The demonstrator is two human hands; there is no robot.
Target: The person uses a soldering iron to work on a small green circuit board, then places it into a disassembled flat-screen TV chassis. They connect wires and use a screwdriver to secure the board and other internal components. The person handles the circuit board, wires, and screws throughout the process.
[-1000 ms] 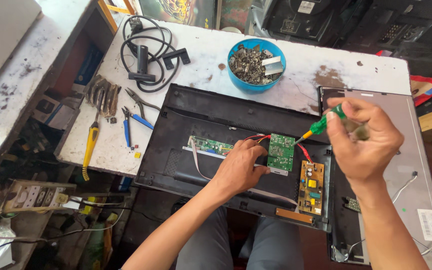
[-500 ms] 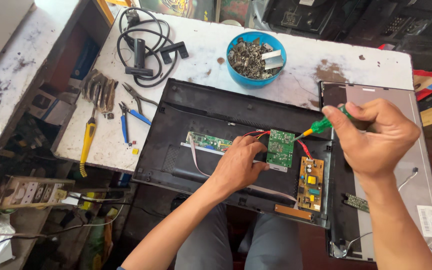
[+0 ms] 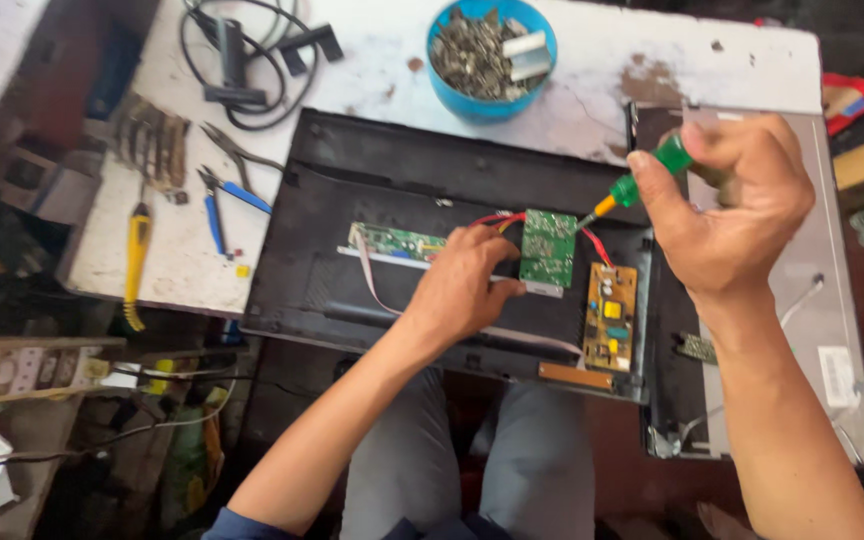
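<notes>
Two hands of mine are at work in the one head view, both over the black back shell point(image 3: 402, 190) of a flat screen that fills the middle of the frame. My right hand point(image 3: 732, 215), at the upper right, is closed tight around the green-handled screwdriver point(image 3: 652, 172), fingers curled over the handle and thumb pressed against it; its yellow neck and thin tip slant down to the left and meet the upper right corner of the small green circuit board point(image 3: 548, 247) at frame centre. Compared with a second ago the hand has dropped lower and rolled over the handle, so the tip now sits right at the board rather than just beside it; I judge the driver is seated on a fastener there, though the screw itself is too small to see. My left hand point(image 3: 462, 290), just left of centre, has barely shifted: it lies with fingers bent, fingertips pressing the board's left edge, holding nothing. Red wires point(image 3: 497, 217) arc above its knuckles. To the right of the board lies an orange power board point(image 3: 609, 317). At the top of the frame a blue bowl point(image 3: 490, 55) of scrap bits stands on the white table point(image 3: 172, 250); blue-handled pliers point(image 3: 220, 205) lie at the left.
</notes>
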